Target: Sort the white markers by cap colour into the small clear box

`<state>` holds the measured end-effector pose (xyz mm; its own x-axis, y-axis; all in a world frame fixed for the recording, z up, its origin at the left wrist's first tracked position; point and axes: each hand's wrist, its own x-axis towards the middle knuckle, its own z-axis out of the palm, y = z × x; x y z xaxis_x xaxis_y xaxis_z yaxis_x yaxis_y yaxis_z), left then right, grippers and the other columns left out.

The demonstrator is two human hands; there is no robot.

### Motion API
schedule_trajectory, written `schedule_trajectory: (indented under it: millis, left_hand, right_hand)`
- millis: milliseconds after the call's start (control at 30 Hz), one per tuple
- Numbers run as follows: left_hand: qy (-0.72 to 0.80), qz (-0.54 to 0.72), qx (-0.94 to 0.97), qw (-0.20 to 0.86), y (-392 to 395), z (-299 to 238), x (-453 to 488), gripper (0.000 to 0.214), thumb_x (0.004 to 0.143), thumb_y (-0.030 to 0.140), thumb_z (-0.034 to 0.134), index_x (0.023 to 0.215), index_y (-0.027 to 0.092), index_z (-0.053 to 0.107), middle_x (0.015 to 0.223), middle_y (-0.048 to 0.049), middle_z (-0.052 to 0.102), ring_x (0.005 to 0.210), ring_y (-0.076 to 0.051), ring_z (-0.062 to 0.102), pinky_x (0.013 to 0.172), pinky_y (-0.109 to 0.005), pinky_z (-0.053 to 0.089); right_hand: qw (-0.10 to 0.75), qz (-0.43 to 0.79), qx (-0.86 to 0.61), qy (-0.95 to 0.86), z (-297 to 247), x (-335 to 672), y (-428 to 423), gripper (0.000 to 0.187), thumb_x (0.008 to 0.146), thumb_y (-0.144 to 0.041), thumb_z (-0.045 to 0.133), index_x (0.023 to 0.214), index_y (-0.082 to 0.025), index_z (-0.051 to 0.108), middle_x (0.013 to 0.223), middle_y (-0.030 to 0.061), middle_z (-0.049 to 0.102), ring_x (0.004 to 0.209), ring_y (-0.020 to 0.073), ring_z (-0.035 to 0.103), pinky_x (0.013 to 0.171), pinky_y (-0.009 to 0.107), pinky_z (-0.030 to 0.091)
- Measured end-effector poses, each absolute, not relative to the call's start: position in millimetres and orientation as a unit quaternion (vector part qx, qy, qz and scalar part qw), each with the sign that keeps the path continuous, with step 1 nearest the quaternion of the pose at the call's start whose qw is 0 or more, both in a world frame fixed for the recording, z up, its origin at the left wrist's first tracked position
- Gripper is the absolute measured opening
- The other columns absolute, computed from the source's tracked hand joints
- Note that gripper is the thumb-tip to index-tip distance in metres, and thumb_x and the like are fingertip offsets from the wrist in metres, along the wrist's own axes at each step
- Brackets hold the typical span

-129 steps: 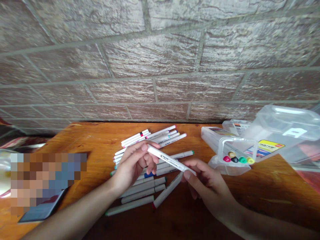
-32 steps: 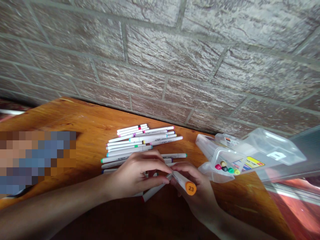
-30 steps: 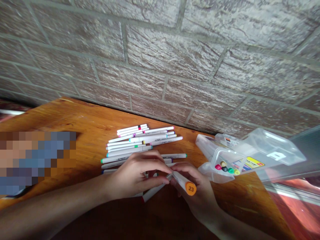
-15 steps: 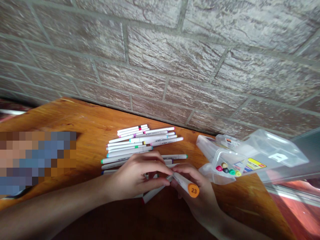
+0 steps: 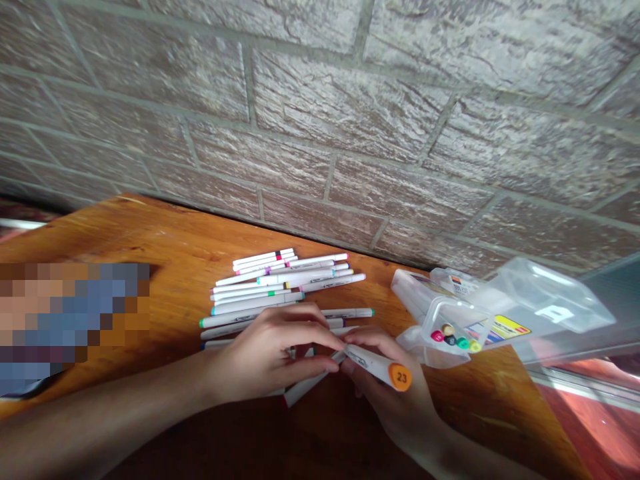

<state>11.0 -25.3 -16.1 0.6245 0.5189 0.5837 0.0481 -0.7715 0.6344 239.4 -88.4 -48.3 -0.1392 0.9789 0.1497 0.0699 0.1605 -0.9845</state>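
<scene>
Both my hands hold one white marker point(image 5: 376, 365) whose orange end cap reads 23 and points toward me. My left hand point(image 5: 273, 353) pinches its far end with thumb and fingers closed. My right hand point(image 5: 395, 393) wraps under the barrel, fingers curled round it. Just beyond my hands lies a loose pile of several white markers point(image 5: 280, 287) with coloured caps on the wooden table point(image 5: 170, 253). A red-tipped marker point(image 5: 300, 390) lies under my left hand.
A clear plastic marker case point(image 5: 450, 313) lies on its side at the right, its lid point(image 5: 545, 300) swung open, with several markers inside. A brick wall point(image 5: 320, 120) runs along the table's far edge. A blurred patch sits at the left.
The orange end of the marker has swung a little to the right and lower over the last second. Both hands keep their grip in the same spot.
</scene>
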Motion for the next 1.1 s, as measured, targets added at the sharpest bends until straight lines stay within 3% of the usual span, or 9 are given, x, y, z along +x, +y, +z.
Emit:
schedule_trajectory:
  millis: [467, 1100]
  left_hand:
    - [0.175, 0.393, 0.853, 0.295, -26.5, -16.1, 11.2, 0.019, 0.094, 0.018, 0.075, 0.113, 0.020, 0.078, 0.095, -0.0084, 0.075, 0.083, -0.016, 0.072, 0.074, -0.023, 0.055]
    - [0.166, 0.392, 0.856, 0.293, -26.3, -17.5, 10.8, 0.020, 0.092, 0.013, 0.077, 0.112, 0.013, 0.079, 0.098, -0.0086, 0.073, 0.087, -0.014, 0.071, 0.079, -0.019, 0.052]
  right_hand:
    - [0.462, 0.470, -0.473, -0.585, -44.0, 237.1, -88.9, 0.021, 0.090, -0.034, 0.078, 0.108, -0.022, 0.074, 0.105, 0.0092, 0.074, 0.078, 0.0197, 0.070, 0.049, 0.023, 0.055]
    - [0.469, 0.461, -0.465, -0.593, -47.8, 238.7, -89.0, 0.019, 0.092, -0.032, 0.078, 0.109, -0.025, 0.074, 0.103, 0.0076, 0.074, 0.074, 0.0179, 0.068, 0.048, 0.022, 0.054]
